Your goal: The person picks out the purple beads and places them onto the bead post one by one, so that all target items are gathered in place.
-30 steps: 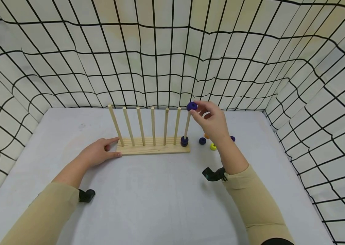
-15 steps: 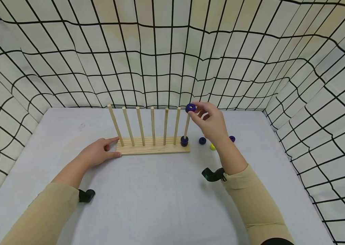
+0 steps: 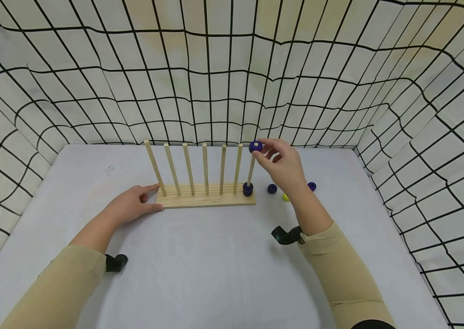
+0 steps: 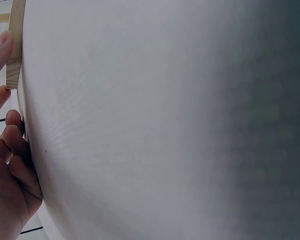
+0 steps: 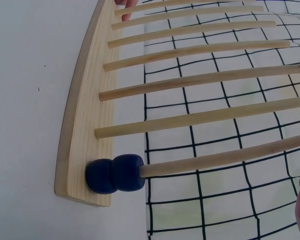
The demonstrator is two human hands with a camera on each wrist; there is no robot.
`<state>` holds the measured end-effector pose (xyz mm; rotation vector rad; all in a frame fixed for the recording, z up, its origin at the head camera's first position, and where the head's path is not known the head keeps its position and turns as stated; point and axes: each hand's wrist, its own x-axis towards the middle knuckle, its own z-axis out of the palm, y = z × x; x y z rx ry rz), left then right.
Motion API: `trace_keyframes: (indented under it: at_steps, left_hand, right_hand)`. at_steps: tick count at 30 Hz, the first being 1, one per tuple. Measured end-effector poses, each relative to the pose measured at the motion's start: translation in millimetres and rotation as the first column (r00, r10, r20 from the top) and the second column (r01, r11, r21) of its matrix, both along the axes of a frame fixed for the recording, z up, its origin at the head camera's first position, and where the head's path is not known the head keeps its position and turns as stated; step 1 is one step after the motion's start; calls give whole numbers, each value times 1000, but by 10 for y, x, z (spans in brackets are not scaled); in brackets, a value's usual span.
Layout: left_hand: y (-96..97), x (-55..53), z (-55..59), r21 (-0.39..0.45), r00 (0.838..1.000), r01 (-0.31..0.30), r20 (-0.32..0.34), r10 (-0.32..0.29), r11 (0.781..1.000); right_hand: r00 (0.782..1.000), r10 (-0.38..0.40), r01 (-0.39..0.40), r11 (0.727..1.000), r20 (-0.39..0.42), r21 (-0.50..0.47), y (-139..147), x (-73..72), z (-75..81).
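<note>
Black-lined white walls (image 3: 219, 55) are rising around a white table (image 3: 199, 265). From the head view, the right hand (image 3: 287, 165) is pinching a blue bead (image 3: 254, 150) between thumb and fingertips at the tip of the rack's (image 3: 199, 201) end peg (image 3: 250, 170), between one and two o'clock from the rack's middle. Two beads (image 3: 248, 189) are sitting at that peg's foot. Toward three o'clock, a dark bead (image 3: 272, 189), a yellow bead (image 3: 285, 198) and a violet bead (image 3: 312, 186) are lying loose. At nine o'clock the left hand (image 3: 126, 204) is bracing the rack's end between thumb and forefinger.

On the left wrist view, fingers are touching the rack's corner at ten o'clock.

On the right wrist view, the two beads are resting at seven o'clock; only some fingers are showing, toward four, so the grip isn't telling there.

The blue bead is looking light, hard, perhaps slippery, hardly fragile; its outer rim is offering the best hold, leaving the hole free.
</note>
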<state>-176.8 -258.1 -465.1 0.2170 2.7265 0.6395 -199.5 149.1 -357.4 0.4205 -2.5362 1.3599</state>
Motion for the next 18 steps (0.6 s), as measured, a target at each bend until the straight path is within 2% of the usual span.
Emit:
trace_keyframes:
  at_steps: [18]
  left_hand:
    - [11,11,28,6,1000,-7,15,7,1000]
  right_hand:
    - [1000,-4,4,1000,-19,9,1,8,3]
